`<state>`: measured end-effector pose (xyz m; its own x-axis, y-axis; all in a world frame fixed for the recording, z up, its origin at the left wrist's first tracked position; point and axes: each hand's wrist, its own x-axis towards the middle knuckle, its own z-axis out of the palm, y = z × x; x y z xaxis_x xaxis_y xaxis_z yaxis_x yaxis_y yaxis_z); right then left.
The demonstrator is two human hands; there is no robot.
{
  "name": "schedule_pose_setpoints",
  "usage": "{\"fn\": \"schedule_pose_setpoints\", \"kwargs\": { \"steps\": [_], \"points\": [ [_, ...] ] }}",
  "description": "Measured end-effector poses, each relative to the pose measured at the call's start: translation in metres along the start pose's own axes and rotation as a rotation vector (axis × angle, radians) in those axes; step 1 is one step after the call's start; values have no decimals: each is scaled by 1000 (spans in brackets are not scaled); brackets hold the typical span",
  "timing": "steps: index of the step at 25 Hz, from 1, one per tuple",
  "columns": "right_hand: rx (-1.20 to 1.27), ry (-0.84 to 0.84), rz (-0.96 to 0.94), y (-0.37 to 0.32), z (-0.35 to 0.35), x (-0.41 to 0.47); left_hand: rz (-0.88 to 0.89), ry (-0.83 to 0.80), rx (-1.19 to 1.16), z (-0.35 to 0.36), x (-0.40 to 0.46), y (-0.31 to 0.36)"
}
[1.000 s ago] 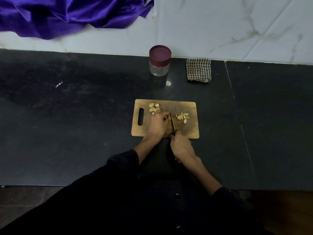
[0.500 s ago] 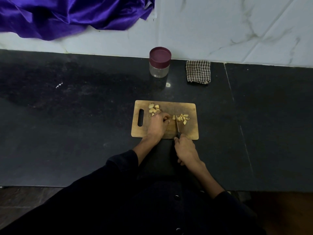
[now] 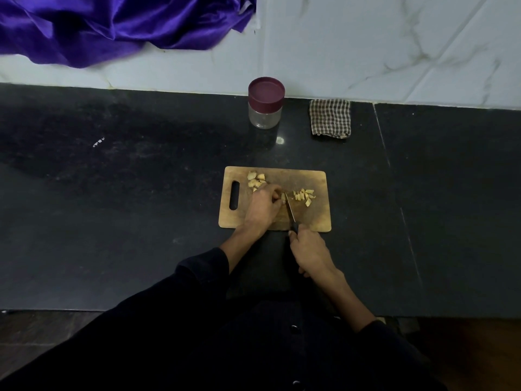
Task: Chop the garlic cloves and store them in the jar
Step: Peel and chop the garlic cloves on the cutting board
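Garlic work sits on cutting board (image 3: 315, 218). Jar (image 3: 265, 107) behind, lid on. Right hand (image 3: 310, 249) grips knife (image 3: 289, 211); left hand (image 3: 263, 206) pinches clove (image 3: 283, 196): small, firm, likely slippery. Chopped pieces (image 3: 304, 195) light, scatter easily.

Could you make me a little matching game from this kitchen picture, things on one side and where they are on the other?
Things:
1. jar
2. checked cloth
3. knife
4. purple fabric

Places:
A. gripped by the right hand
B. hanging against the wall, upper left
C. by the wall, lid on, behind the cutting board
D. folded, just right of the jar

Pairs: 1-C, 2-D, 3-A, 4-B
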<state>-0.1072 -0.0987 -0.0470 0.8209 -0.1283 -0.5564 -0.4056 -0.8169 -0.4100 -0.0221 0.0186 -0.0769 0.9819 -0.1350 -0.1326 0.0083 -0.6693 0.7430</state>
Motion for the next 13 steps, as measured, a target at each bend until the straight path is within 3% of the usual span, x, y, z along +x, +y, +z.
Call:
{"fn": "schedule_pose_setpoints", "kwargs": {
  "steps": [13],
  "points": [
    [3,46,19,-16,-3,7,9,-5,-4,0,-1,1]
  ]
}}
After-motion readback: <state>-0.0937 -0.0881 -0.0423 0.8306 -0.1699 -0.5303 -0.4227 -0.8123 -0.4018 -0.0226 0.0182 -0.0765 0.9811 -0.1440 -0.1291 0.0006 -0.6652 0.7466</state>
